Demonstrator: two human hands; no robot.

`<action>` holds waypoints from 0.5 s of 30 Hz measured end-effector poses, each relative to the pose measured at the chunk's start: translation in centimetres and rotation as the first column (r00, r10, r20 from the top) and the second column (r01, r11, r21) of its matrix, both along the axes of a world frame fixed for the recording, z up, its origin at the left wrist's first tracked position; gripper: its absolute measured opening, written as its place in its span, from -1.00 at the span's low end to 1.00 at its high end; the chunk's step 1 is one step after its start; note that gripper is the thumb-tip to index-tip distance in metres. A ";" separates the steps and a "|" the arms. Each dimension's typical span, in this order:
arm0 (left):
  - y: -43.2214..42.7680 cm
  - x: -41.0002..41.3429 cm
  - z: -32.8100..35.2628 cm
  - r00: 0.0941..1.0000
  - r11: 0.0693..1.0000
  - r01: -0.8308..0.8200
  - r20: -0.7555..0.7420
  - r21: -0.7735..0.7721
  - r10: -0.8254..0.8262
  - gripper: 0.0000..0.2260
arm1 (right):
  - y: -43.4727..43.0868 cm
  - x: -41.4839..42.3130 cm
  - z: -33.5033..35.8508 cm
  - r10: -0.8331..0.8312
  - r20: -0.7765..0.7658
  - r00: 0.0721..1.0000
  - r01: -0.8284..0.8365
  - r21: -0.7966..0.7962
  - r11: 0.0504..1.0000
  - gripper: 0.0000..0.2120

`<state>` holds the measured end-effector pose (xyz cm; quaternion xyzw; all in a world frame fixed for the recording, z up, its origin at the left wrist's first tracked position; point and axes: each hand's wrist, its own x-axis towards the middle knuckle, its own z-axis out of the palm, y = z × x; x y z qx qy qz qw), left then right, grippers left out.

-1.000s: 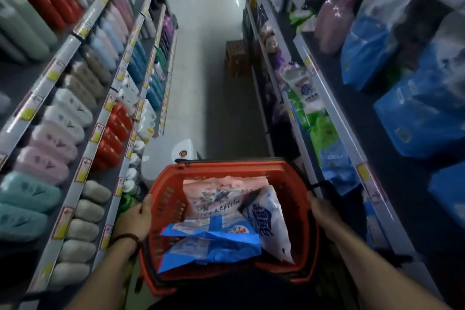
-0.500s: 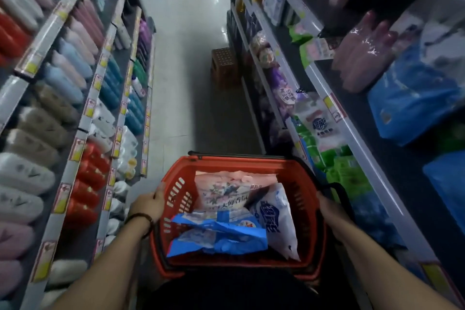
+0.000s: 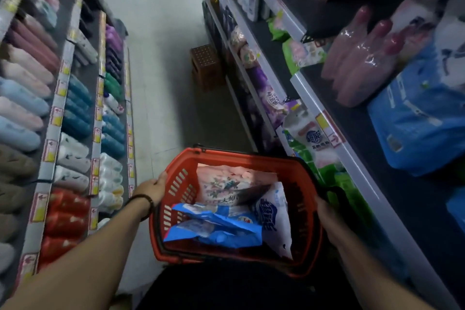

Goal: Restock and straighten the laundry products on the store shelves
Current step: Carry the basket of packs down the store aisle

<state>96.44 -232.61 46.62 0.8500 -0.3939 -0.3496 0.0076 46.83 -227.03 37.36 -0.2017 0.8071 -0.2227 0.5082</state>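
Red plastic forms the basket (image 3: 251,156), held low in the aisle between the two hands. Three soft laundry packs lie inside it: a pink bag (image 3: 226,184) against the far wall, a blue bag (image 3: 216,229) lying flat in front of it, and a white bag (image 3: 274,216) leaning on the right side, touching both. All three sit in the basket's well, between the hands but touched by neither.

The left hand (image 3: 151,189) clasps the basket's left wall, fingers curled up to its rim, with a dark bracelet (image 3: 143,200) on the wrist. The right hand (image 3: 329,219) clasps the right rim beside the folded black handle (image 3: 334,191); it is in shadow and its fingers are hard to make out.

On the person's right, a shelf edge (image 3: 327,118) carries price tags, with large blue packs (image 3: 417,128) and wrapped pink bottles (image 3: 359,63) above it and green and white pouches (image 3: 314,143) below. On the left, rows of bottles fill the shelves, with red bottles (image 3: 65,211) nearest. A brown stool (image 3: 205,65) stands farther down the pale floor (image 3: 161,58).
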 end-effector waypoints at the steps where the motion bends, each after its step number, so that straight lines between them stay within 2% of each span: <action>1: -1.5 -0.3 0.4 1.000 1.000 -0.004 -0.002 -0.024 0.004 -0.17 | -0.2 0.6 0.6 -0.032 0.014 0.999 0.032 -0.006 0.999 -0.46; 5: -8.0 -2.3 1.4 0.997 0.996 0.071 0.013 -0.062 -0.070 -0.28 | -1.4 3.6 5.3 -0.127 0.101 0.987 0.131 -0.031 0.991 -0.69; 7: -11.0 -2.8 1.2 0.993 0.992 0.116 0.001 -0.054 -0.116 -0.31 | -1.6 4.3 4.4 -0.152 0.090 0.984 0.157 -0.054 0.986 -0.70; 10: -16.0 -3.4 -0.3 0.977 0.978 0.206 -0.057 -0.019 -0.207 -0.32 | -0.6 4.6 -0.4 -0.283 0.046 0.958 0.285 -0.070 0.956 -0.57; 12: -19.9 -4.2 -2.1 0.965 0.969 0.245 -0.102 0.036 -0.241 -0.42 | -1.2 6.5 1.3 -0.356 0.027 0.934 0.355 0.013 0.935 -0.65; 15: -25.8 -6.2 -5.1 0.938 0.937 0.335 -0.132 0.100 -0.321 -0.60 | -1.6 9.0 1.7 -0.445 -0.013 0.896 0.445 0.037 0.895 -0.77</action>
